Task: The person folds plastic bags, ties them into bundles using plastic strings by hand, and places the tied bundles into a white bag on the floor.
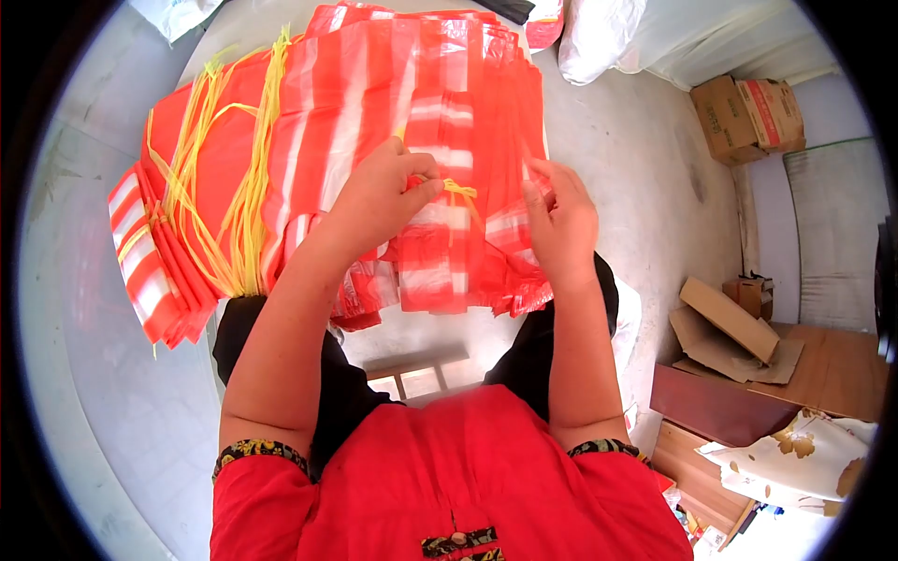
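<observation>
Red-and-white striped plastic bags (323,103) lie in a broad stack in front of me. On top of it is a folded bundle of striped bags (435,252), with a yellow tie (458,191) around its middle. My left hand (388,192) is closed in a pinch at the left end of this tie. My right hand (564,220) is at the bundle's right side, fingers bent and thumb apart, with nothing visible between them. Long yellow strings (253,187) hang over the stack's left part. Another tied bundle (150,252) rests at the far left.
A cardboard box (739,117) stands by the back right wall. Opened cardboard (730,327) lies on a brown wooden cabinet (832,365) at right, near a flowered cloth (795,458). A white plastic bag (599,37) is behind the stack. Below, between my legs, is a wooden frame (416,365).
</observation>
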The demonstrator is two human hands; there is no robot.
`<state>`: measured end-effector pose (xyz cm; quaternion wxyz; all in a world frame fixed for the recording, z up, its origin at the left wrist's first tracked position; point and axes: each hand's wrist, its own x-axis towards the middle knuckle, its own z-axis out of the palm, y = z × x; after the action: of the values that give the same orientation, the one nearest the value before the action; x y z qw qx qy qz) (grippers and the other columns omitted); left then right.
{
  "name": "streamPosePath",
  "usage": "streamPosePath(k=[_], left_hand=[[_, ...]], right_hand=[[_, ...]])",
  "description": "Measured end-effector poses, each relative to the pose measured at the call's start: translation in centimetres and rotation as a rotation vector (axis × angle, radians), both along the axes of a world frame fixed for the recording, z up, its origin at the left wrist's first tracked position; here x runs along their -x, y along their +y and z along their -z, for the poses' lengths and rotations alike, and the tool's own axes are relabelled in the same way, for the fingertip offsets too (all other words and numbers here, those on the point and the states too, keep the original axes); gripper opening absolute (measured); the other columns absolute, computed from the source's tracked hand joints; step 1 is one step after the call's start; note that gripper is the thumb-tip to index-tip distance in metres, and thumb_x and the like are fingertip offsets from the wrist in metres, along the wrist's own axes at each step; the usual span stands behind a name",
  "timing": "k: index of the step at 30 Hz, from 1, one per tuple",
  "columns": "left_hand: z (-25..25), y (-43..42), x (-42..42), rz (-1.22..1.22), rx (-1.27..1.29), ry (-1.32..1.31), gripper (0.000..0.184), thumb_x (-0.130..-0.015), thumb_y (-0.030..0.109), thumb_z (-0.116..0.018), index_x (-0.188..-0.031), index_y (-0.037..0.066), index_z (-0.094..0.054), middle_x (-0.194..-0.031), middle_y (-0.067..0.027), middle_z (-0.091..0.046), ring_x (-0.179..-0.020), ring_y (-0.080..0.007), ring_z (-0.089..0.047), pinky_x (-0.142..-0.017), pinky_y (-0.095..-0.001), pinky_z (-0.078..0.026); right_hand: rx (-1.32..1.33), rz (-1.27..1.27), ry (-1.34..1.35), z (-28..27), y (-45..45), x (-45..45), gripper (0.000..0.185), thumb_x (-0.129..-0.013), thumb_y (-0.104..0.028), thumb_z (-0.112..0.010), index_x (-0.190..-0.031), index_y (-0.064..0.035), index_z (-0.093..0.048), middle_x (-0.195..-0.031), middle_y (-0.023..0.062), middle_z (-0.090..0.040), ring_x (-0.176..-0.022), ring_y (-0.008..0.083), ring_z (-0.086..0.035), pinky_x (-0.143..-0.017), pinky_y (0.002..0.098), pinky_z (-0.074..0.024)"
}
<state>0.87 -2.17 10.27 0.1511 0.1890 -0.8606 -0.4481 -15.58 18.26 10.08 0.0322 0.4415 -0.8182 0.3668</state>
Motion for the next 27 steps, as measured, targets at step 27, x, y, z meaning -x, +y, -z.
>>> streamPosePath(k=[27], left_hand=[[0.5, -0.1, 0.3, -0.002, -0.080, 0.019, 0.012, -0.095, 0.016, -0.074, -0.100, 0.005, -0.074, -0.094, -0.0117, -0.058, -0.090, -0.0275, -0.061, -0.082, -0.0388, -0.050]], right_hand=[[-0.166, -0.006, -0.199, 1.9, -3.6, -4.6, 0.021, -0.093, -0.018, -0.074, -0.109, -0.0068, -0.066, -0.102, 0.0142, -0.073, -0.095, 0.0349, -0.071, -0.080, 0.0449, -0.0565]])
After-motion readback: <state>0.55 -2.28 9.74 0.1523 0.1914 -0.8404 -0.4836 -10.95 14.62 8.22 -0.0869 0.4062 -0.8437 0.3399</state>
